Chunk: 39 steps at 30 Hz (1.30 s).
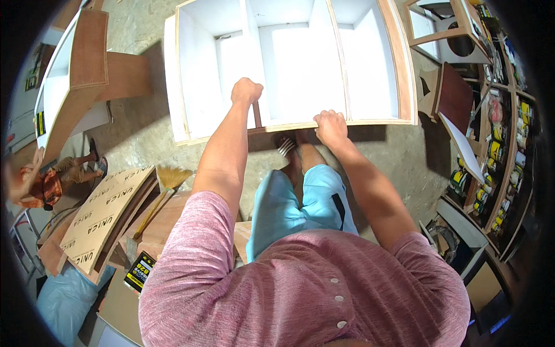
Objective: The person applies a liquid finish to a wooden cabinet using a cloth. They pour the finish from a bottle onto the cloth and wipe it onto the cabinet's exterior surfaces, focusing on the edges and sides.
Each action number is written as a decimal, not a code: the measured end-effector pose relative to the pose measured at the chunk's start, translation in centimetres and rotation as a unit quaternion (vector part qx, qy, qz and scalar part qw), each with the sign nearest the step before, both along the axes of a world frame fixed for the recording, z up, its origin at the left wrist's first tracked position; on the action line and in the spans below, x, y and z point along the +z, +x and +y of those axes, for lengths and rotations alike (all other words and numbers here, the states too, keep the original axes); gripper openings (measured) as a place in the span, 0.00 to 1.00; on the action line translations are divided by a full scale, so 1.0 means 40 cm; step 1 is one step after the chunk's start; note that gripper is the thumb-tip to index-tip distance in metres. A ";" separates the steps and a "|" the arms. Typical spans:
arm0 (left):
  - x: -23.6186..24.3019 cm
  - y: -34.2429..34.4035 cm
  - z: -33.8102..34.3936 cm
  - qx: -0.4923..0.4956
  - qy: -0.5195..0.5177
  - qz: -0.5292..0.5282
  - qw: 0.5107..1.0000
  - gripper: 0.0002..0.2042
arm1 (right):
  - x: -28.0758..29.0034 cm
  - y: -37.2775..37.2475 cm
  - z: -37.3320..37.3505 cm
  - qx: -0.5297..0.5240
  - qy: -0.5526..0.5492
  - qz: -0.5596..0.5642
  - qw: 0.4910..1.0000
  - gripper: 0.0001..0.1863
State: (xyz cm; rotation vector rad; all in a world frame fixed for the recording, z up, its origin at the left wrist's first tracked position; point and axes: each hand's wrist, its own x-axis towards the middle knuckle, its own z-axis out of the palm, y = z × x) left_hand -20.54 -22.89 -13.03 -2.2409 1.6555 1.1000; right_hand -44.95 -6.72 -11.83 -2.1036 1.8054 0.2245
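Pink shirt up close, wearer facing a wooden cabinet, white inside, two partitions making three compartments, right in front. Rack off to the wearer's right: shelves packed with black-and-yellow containers, likely tins, too small to be sure from here. Left hand: fingers closed on the left partition. Right hand: fingers curled over the near rim. Black-and-yellow box-shaped container near stacked boards, wearer's left.
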 end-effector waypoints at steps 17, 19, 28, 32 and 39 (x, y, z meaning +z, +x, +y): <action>0.026 0.048 0.182 -0.034 0.027 0.006 0.999 0.15 | 0.004 0.021 0.170 0.044 0.025 -0.080 0.996 0.05; 0.025 0.043 0.228 -0.026 0.025 0.005 0.999 0.15 | 0.009 0.019 0.211 0.036 0.028 -0.097 0.994 0.04; 0.045 0.032 0.231 0.007 0.064 -0.036 0.997 0.17 | 0.033 -0.026 0.164 0.086 0.104 -0.191 0.972 0.11; 0.039 0.043 0.216 -0.019 0.086 -0.035 0.995 0.18 | 0.020 -0.038 0.116 0.118 0.213 -0.188 0.951 0.17; 0.034 0.078 0.291 0.001 -0.010 0.019 1.000 0.35 | 0.053 -0.129 -0.004 -0.084 0.226 -0.277 0.930 0.29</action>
